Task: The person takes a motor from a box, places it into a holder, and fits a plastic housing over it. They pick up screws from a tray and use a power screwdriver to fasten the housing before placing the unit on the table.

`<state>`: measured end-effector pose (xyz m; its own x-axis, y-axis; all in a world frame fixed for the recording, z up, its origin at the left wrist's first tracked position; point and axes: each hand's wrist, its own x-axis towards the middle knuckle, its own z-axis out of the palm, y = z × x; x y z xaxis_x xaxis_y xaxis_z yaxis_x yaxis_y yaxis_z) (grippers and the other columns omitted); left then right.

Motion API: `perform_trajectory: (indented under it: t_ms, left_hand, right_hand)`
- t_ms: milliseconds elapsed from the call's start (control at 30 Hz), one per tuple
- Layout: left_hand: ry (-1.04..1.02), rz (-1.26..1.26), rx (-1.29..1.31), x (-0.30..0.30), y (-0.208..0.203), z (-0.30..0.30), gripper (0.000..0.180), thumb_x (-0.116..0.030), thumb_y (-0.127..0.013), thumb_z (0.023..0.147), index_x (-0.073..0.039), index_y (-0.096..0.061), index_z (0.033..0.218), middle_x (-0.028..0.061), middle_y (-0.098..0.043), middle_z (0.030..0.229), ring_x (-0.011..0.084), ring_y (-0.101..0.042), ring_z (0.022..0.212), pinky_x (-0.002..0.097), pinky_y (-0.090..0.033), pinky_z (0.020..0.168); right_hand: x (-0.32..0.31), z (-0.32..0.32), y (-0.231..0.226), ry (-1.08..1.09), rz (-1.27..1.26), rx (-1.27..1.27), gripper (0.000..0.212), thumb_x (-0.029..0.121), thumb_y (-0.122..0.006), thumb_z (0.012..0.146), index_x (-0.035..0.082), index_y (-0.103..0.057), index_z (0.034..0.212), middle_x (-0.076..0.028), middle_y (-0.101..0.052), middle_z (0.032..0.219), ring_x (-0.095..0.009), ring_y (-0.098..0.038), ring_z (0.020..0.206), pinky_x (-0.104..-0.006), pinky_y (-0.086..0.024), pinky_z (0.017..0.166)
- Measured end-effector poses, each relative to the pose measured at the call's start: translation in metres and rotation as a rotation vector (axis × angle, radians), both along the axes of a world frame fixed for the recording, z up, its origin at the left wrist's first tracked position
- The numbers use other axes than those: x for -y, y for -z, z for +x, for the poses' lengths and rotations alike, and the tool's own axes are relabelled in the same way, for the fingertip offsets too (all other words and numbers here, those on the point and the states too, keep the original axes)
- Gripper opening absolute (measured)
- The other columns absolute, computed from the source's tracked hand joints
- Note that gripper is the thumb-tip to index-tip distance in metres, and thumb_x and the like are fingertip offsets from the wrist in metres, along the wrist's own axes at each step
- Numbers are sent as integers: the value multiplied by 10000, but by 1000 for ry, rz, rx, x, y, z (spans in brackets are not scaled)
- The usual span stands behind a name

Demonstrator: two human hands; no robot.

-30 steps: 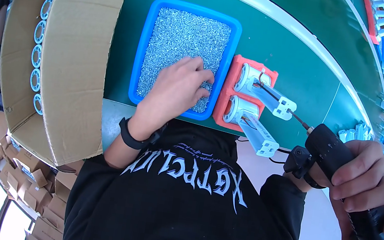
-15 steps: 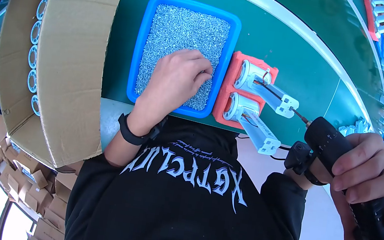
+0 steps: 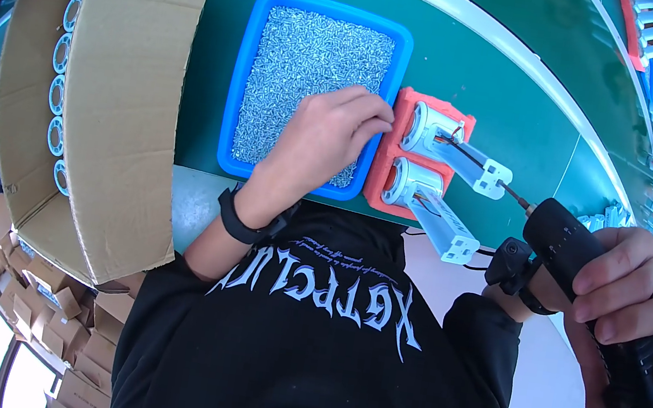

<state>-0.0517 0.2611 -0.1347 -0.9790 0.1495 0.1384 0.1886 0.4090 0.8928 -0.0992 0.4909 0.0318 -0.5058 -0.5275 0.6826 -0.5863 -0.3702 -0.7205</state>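
My left hand (image 3: 329,136) is over the right rim of a blue tray (image 3: 233,99) filled with small silvery screws (image 3: 314,52). Its thumb and fingers are pinched together; whatever they hold is too small to make out. In my right hand (image 3: 623,287) is a black electric screwdriver (image 3: 560,237), its long thin bit pointing left at the end of the far white plastic housing (image 3: 485,176). Beside the tray, a red foam block (image 3: 380,180) holds this housing and a nearer white housing (image 3: 448,229), both lying tilted, with thin wires showing.
A large cardboard box (image 3: 129,93) stands at the left, with several white rings (image 3: 58,95) along its inside. Behind runs a green work surface (image 3: 456,55) with a white edge strip. More white parts (image 3: 608,217) lie at the right. Cardboard boxes (image 3: 68,318) pile up at lower left.
My left hand has moved right, from above the screws to the tray's rim near the foam block. My right hand and the screwdriver have shifted very slightly right.
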Motion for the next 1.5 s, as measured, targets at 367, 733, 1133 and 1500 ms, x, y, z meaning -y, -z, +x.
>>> perform_trajectory:
  t_ms: [367,733,1133,1500]
  left_hand:
    - [-16,189,-51,-26,1,-4,163,9,-696,742,-24,-684,901,89,-650,787,175,-636,672,285,-504,581]
    - [-24,82,-209,-33,6,-7,197,8,-709,732,-38,-679,922,77,-637,781,200,-616,650,292,-500,575]
    - [-53,291,-135,-38,10,-3,203,-5,-724,722,-51,-674,914,87,-666,835,206,-612,657,292,-484,554]
    - [-66,263,-58,-37,2,1,164,-2,-704,708,-34,-682,867,97,-600,722,248,-575,649,328,-480,593]
  right_hand:
    - [-5,-2,-1,23,-82,-36,787,786,-623,616,188,-554,1122,-17,-586,758,-120,-597,550,-221,-500,524]
    - [-12,-5,3,-45,15,-101,800,779,-635,612,197,-537,1152,-25,-578,772,-119,-596,564,-222,-501,534]
    - [0,-14,0,-212,92,-78,322,240,-776,757,28,-536,787,-99,-626,734,-184,-652,612,-261,-581,597]
    - [-10,12,2,155,-245,19,680,740,-677,612,192,-611,1009,23,-585,680,-89,-575,476,-196,-503,502]
